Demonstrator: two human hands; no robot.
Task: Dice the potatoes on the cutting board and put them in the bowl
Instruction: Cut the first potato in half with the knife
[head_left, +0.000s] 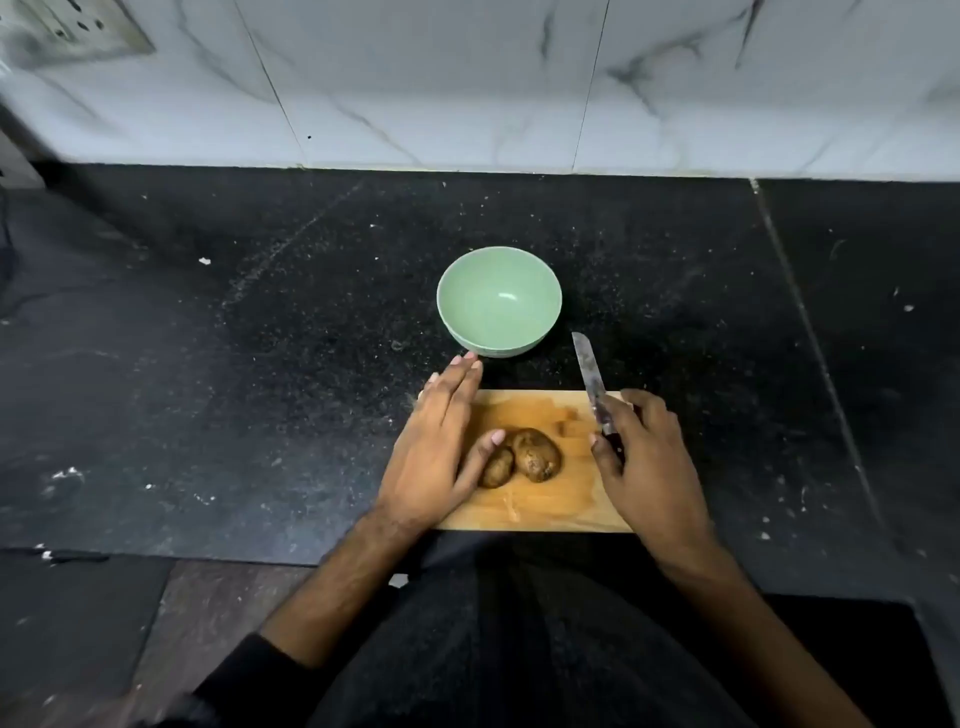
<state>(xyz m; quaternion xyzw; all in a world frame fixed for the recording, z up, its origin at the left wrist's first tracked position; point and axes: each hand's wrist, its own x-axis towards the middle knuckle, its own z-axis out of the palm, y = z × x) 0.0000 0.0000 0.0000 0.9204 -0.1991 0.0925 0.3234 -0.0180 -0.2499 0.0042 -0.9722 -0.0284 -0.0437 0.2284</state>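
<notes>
Potatoes (524, 457) on cutting board (540, 506), left thumb touching, right hand (641, 457) gripping knife (589, 379)

— Any writing, label or number to read anywhere?
— None. Nothing legible on the bowl (498, 301), the knife (589, 376), or the cutting board (540, 499).
— On the wall tiles (467, 78) or the counter (208, 364)?
— Only marble veining and pale specks; no letters, no digits.
— The switch plate (67, 26) at top left?
— Blurred; no marking readable there.
</notes>
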